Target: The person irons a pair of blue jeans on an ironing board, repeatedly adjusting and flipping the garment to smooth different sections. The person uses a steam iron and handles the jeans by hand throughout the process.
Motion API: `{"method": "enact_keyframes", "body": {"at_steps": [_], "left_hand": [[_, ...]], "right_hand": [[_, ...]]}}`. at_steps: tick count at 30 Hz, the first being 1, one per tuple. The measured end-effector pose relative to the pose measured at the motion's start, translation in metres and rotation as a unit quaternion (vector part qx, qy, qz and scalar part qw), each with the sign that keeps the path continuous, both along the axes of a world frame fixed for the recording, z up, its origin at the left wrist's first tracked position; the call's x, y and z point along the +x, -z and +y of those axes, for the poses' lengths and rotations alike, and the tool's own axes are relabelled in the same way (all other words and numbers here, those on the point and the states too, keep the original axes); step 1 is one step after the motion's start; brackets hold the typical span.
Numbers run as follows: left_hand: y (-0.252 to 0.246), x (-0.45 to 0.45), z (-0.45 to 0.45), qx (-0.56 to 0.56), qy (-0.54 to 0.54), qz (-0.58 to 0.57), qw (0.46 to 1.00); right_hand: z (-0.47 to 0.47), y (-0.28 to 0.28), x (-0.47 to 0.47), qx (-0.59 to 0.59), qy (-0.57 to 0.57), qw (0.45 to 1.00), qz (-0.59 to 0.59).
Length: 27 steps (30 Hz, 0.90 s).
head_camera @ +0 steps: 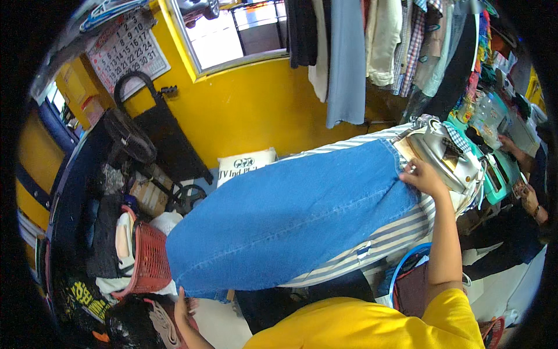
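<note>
A long blue denim garment (279,209) lies spread along a padded ironing board (394,233) with a striped cover. A stitched seam runs down its length. My right hand (423,178) pinches the narrower end between thumb and fingers. At the near corner of the wide end, my left hand (185,309) is at the hem; whether its fingers grip the cloth is unclear. Just beyond my right hand, a silvery iron (449,155) rests on the board's far right end, with a checked cloth on its handle.
Trousers and shirts (346,61) hang above the board's far side. A red plastic basket (150,257) with cloth stands left. Below right is a blue-rimmed container (394,279) with fabric. Another person's hand (529,198) shows at right, beside a turquoise case (497,179).
</note>
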<state>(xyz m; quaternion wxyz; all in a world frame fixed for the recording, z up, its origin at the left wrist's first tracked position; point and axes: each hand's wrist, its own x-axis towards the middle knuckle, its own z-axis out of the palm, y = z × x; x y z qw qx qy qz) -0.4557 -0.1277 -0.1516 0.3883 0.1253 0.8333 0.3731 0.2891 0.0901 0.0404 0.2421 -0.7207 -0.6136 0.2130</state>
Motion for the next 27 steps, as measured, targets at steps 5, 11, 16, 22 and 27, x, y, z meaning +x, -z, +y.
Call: {"method": "enact_keyframes", "body": {"at_steps": [5,11,16,22,27], "left_hand": [[-0.055,0.023,0.036,0.118,0.032,0.46,0.879],[-0.157,0.187,0.126,0.215,0.416,0.517,0.717],[-0.172,0.332,0.189,0.187,0.631,0.446,0.606],[-0.162,0.456,0.262,0.325,0.72,0.398,0.466],[-0.154,0.525,0.295,0.373,0.708,0.393,0.452]], "right_hand": [[0.064,0.002,-0.024,0.014,0.038,0.994,-0.101],[0.076,0.018,-0.045,0.125,0.047,0.989,-0.064],[0.065,0.01,-0.032,0.191,0.036,0.981,-0.009],[0.064,0.005,-0.035,0.204,-0.031,0.978,0.035],[0.067,0.008,-0.032,0.139,-0.073,0.987,-0.029]]}}
